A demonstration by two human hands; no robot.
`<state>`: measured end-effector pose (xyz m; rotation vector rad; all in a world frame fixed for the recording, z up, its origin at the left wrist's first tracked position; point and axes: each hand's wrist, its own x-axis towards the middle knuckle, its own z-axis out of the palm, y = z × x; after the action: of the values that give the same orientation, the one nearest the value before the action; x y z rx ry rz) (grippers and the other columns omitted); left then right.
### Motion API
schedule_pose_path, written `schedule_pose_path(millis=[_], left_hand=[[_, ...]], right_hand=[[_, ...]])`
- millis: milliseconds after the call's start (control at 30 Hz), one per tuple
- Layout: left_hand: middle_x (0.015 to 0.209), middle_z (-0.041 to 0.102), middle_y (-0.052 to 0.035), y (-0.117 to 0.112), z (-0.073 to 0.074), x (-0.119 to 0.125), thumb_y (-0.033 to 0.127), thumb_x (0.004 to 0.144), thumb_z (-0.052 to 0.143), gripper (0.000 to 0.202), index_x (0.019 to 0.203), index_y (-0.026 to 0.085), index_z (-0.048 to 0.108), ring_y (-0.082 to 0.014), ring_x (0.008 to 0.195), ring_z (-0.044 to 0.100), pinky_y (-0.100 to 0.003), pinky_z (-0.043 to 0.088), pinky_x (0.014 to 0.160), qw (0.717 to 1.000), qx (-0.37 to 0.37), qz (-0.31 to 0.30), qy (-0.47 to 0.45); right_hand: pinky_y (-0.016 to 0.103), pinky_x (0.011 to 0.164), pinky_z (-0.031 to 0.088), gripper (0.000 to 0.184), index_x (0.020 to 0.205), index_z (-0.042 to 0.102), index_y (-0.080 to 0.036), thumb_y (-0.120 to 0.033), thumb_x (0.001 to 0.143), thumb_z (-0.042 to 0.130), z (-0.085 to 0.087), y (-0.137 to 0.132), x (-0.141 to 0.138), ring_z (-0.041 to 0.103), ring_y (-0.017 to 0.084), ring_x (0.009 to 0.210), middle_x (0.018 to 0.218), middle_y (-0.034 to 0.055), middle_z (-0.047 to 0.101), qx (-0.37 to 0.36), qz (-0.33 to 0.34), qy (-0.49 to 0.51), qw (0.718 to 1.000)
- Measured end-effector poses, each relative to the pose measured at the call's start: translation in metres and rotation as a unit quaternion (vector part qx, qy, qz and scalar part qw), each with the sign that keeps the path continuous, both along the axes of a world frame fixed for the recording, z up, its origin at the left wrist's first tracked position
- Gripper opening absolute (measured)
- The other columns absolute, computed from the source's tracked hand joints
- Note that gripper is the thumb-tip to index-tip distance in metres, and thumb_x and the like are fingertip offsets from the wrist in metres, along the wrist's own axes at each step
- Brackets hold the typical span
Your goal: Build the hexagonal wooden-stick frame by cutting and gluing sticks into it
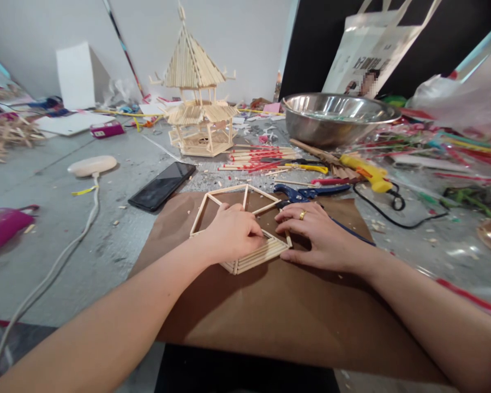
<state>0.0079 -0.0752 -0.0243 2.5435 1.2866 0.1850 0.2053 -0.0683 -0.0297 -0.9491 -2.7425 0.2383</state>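
A hexagonal frame of pale wooden sticks (pixel 213 201) lies on a brown paper sheet (pixel 278 311). One wedge of it is filled with glued sticks (pixel 258 256). My left hand (pixel 234 232) rests on the frame with fingers curled, pressing on the filled wedge. My right hand (pixel 319 234), wearing a ring, lies flat beside it, its fingertips touching a stick at the frame's right side.
Behind stand a stick pagoda model (pixel 198 93), a steel bowl (pixel 335 117), a yellow glue gun (pixel 368 173), blue cutters (pixel 306 192), loose red-tipped sticks (pixel 257 157) and a black phone (pixel 162 185). A white cable (pixel 65 256) runs at left.
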Motion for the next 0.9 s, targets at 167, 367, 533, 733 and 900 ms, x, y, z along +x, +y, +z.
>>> schedule_pose_path(millis=[167, 367, 533, 733, 900], left_hand=[[0.068, 0.059, -0.0003, 0.0002, 0.0003, 0.0008, 0.028, 0.070, 0.043, 0.023, 0.069, 0.025, 0.066, -0.0174, 0.077, 0.042, -0.039, 0.025, 0.075, 1.000, -0.001, -0.001, -0.002], [0.065, 0.060, -0.0004, 0.0004, 0.0009, 0.0015, 0.030, 0.070, 0.044, 0.022, 0.069, 0.026, 0.066, -0.0181, 0.078, 0.043, -0.040, 0.026, 0.077, 1.000, -0.013, 0.015, 0.005], [0.065, 0.061, -0.0010, 0.0007, 0.0011, 0.0022, 0.032, 0.070, 0.045, 0.022, 0.069, 0.026, 0.066, -0.0196, 0.080, 0.044, -0.041, 0.026, 0.077, 0.999, -0.025, 0.031, 0.009], [0.066, 0.061, -0.0023, 0.0014, 0.0018, 0.0026, 0.036, 0.069, 0.047, 0.022, 0.071, 0.024, 0.066, -0.0205, 0.081, 0.044, -0.042, 0.027, 0.078, 0.998, -0.047, 0.043, 0.002], [0.067, 0.061, -0.0021, 0.0021, 0.0008, 0.0032, 0.038, 0.068, 0.049, 0.022, 0.073, 0.025, 0.066, -0.0207, 0.082, 0.044, -0.042, 0.027, 0.079, 0.997, -0.052, 0.056, -0.001]], right_hand=[[0.040, 0.085, 0.026, 0.029, 0.084, 0.057, -0.022, -0.043, 0.066, 0.052, 0.0002, -0.0004, -0.0001, 0.040, 0.023, 0.103, 0.100, 0.0058, 0.054, -0.004, -0.001, -0.007, 1.000], [0.041, 0.084, 0.025, 0.027, 0.084, 0.057, -0.022, -0.043, 0.068, 0.050, 0.0016, -0.0011, -0.0008, 0.039, 0.023, 0.103, 0.101, 0.0057, 0.053, -0.002, 0.002, -0.008, 1.000], [0.041, 0.084, 0.025, 0.028, 0.085, 0.058, -0.023, -0.042, 0.068, 0.050, 0.0001, -0.0004, -0.0005, 0.039, 0.023, 0.102, 0.101, 0.0058, 0.053, 0.002, 0.005, -0.004, 1.000], [0.041, 0.083, 0.025, 0.025, 0.083, 0.058, -0.022, -0.041, 0.068, 0.051, -0.0004, -0.0007, -0.0006, 0.040, 0.023, 0.102, 0.100, 0.0063, 0.054, 0.000, 0.010, 0.001, 1.000], [0.041, 0.083, 0.025, 0.026, 0.083, 0.058, -0.022, -0.041, 0.068, 0.051, -0.0001, -0.0009, -0.0007, 0.040, 0.023, 0.102, 0.099, 0.0064, 0.054, -0.002, 0.009, 0.003, 1.000]])
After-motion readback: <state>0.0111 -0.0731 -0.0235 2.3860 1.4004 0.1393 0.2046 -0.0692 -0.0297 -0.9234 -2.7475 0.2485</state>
